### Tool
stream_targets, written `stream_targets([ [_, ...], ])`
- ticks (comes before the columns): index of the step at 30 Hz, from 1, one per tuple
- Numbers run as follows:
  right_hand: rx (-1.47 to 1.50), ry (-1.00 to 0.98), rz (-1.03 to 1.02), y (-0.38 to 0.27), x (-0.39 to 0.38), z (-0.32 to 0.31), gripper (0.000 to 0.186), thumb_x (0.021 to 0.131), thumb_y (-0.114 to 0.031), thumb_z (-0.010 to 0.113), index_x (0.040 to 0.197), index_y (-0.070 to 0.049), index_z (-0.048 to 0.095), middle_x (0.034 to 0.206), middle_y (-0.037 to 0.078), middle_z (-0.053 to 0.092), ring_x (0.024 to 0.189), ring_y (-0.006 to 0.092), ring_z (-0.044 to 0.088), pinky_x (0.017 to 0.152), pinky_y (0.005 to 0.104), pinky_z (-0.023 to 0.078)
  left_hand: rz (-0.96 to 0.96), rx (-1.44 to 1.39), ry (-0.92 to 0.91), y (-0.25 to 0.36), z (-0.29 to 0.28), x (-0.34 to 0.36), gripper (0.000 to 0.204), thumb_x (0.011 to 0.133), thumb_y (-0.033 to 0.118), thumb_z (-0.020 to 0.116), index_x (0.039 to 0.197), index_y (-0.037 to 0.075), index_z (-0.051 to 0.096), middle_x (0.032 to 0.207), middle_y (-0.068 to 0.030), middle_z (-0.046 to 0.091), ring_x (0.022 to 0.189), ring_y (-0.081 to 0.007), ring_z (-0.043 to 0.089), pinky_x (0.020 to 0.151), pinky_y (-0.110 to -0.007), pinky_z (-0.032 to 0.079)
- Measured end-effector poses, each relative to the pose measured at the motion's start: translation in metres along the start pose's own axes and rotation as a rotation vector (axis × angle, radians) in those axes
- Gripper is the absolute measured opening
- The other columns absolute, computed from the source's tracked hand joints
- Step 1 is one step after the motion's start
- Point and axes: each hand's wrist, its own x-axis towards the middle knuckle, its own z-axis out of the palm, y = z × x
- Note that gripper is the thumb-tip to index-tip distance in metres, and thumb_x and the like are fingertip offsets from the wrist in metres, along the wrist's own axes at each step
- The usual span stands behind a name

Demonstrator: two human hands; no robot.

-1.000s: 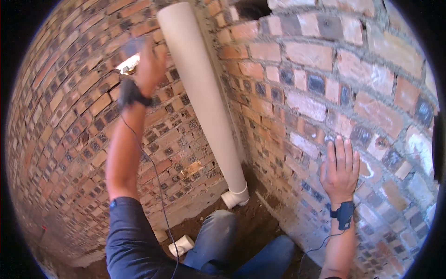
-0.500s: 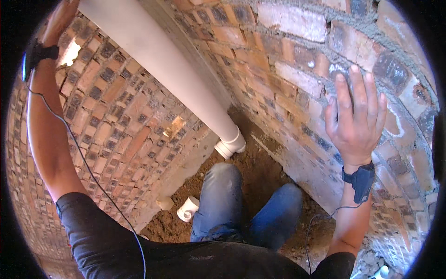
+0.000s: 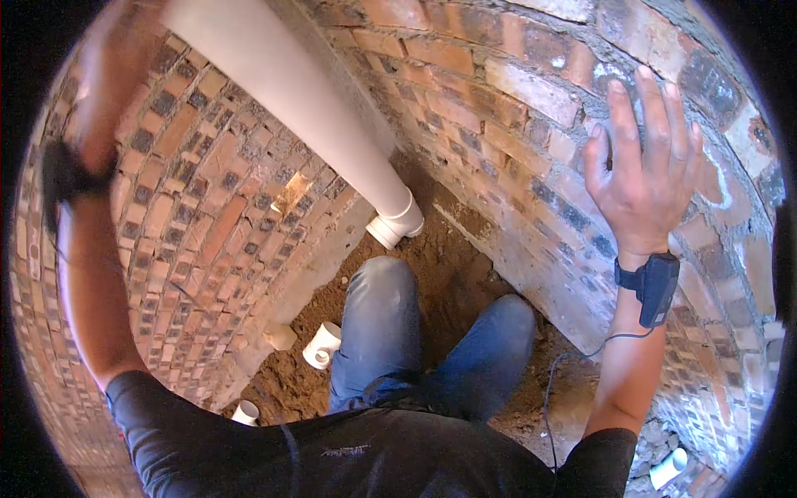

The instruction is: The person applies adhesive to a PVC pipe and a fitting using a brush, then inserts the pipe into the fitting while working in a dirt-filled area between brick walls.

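My right hand [image 3: 643, 183] rests against the brick wall [image 3: 515, 124] on the right, its fingers stretched out and holding nothing. At the upper left my left hand [image 3: 124, 37] is raised beside the upper part of a thick white pipe [image 3: 290, 87]; motion smears it, and its fingers are not readable. Whether it touches the pipe I cannot tell. The pipe slants down into the corner between two brick walls. At its lower end a white elbow fitting [image 3: 397, 222] sits on the brown soil.
A loose white pipe fitting [image 3: 322, 346] lies on the soil left of my knee [image 3: 382, 307]. Another white piece [image 3: 246, 412] is near the left wall [image 3: 191, 241]. At the lower right, a short white pipe piece [image 3: 668, 469] lies among rubble. Thin cables run along my arms.
My left hand has moved and is now blurred. The pipe and floor sit a little higher and further left in view. My right hand stays spread on the wall.
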Motion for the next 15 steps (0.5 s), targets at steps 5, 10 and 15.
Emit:
stream_targets([
  [5,-0.002,0.005,-0.012,-0.002,0.002,0.000,0.049,0.080,-0.024,0.069,0.128,-0.024,0.063,0.143,-0.002,0.055,0.134,0.0205,0.047,0.114,0.0416,0.029,0.328,-1.388,-0.886,0.254,0.084,-0.222,0.028,0.088,0.028,0.070,0.103,0.004,0.069,0.096,-0.0151,0.070,0.089,-0.0314,0.068,0.078,-0.042,0.054],
  [10,-0.029,-0.030,-0.026,-0.003,0.004,-0.004,0.049,0.082,-0.025,0.070,0.131,-0.023,0.063,0.146,0.002,0.052,0.136,0.0249,0.046,0.111,0.0479,0.034,0.283,-1.854,-1.299,0.354,0.095,-0.314,0.030,0.097,0.030,0.062,0.103,0.002,0.069,0.092,-0.0163,0.071,0.090,-0.0313,0.069,0.078,-0.040,0.054],
  [15,-0.079,-0.049,-0.054,0.000,0.002,0.000,0.052,0.083,-0.026,0.069,0.134,-0.022,0.061,0.147,0.005,0.050,0.134,0.0299,0.047,0.107,0.0521,0.038,0.201,-1.852,-1.372,0.362,0.096,-0.346,0.029,0.097,0.031,0.060,0.101,0.004,0.071,0.095,-0.0160,0.071,0.089,-0.0323,0.069,0.078,-0.040,0.053],
])
